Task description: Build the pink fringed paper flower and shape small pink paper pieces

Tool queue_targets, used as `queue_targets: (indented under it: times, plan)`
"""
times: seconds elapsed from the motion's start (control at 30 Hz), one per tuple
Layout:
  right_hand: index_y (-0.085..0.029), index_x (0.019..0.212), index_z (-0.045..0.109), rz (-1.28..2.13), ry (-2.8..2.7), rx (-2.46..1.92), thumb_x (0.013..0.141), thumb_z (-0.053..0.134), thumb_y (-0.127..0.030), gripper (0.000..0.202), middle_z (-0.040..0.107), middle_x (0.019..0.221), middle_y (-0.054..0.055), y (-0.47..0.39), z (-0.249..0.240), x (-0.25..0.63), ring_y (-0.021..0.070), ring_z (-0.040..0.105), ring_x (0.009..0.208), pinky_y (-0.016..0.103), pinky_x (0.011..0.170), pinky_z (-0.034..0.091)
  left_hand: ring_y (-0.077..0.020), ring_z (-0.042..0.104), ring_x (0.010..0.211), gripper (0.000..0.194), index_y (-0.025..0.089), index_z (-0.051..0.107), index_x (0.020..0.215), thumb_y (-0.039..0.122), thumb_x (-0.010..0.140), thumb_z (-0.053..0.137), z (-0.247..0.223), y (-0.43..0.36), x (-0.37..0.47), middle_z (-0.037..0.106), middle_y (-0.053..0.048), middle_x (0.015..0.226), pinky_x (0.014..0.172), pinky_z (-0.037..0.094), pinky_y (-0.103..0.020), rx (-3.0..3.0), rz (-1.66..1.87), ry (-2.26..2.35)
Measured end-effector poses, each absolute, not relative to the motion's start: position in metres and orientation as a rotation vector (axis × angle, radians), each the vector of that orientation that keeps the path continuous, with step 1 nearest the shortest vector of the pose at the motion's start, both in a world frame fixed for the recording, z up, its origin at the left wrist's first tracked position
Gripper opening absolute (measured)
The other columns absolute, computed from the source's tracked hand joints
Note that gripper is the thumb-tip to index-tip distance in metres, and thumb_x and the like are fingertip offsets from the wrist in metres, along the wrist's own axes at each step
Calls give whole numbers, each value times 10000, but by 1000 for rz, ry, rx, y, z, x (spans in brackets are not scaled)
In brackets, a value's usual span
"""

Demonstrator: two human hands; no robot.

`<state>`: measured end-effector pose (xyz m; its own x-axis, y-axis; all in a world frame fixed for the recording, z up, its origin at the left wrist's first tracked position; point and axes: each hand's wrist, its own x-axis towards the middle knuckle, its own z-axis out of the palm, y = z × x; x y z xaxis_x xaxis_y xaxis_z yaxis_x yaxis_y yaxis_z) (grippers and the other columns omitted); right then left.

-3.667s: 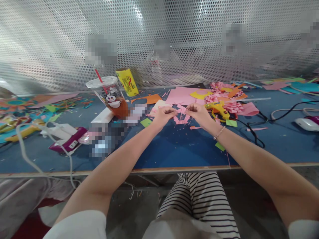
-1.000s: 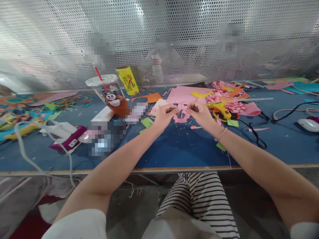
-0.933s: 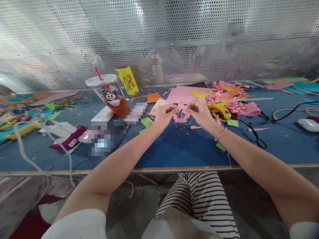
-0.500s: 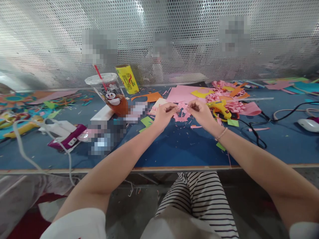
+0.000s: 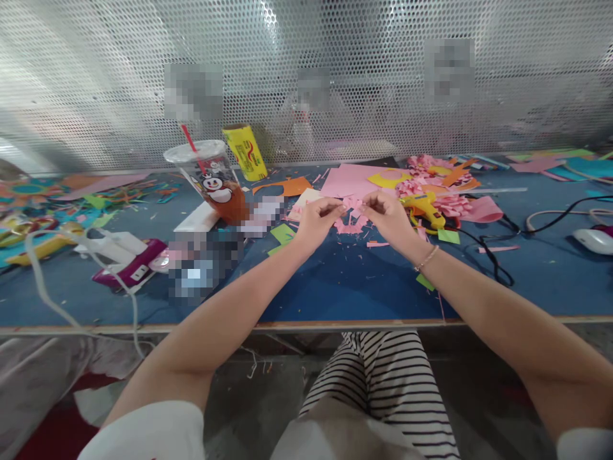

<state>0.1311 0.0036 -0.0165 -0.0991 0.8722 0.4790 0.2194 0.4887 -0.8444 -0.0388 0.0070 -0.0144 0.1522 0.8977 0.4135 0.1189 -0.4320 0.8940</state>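
Note:
Between my two hands is a piece of pink paper with jagged, fringed edges (image 5: 352, 225), held just over the blue table (image 5: 330, 287). My left hand (image 5: 317, 222) pinches its left side between thumb and fingers. On the right side, my right hand (image 5: 385, 214) pinches it in the same way. The fingers partly cover the paper, so its full shape is hard to make out. Behind the hands lies a flat pink sheet (image 5: 345, 177). A yellow glue gun (image 5: 425, 209) rests just right of my right hand.
Fringed pink paper pieces (image 5: 450, 201) are heaped at the right rear. A drink cup with a straw (image 5: 215, 185) and a yellow tube (image 5: 245, 153) stand at the left rear. A purple power strip (image 5: 131, 271) and white cables lie at left. Behind rises a perforated metal panel (image 5: 359, 38).
Almost nothing differs. Both hands keep their pinch on the pink paper, with only a very slight shift of the fingers.

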Motion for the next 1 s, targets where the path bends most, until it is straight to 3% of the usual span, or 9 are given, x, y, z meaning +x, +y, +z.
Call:
queue_targets:
  times: [1.0]
  plan:
    - [-181, 889, 549, 664, -1670, -948, 753, 567, -285, 172, 537, 777, 19, 3, -16, 128, 129, 511, 682, 291, 625, 424, -121, 600, 727, 174, 158, 624, 849, 300, 762, 574, -10, 2, -36, 663, -47, 803, 658, 455, -258, 1886, 1352, 1014]
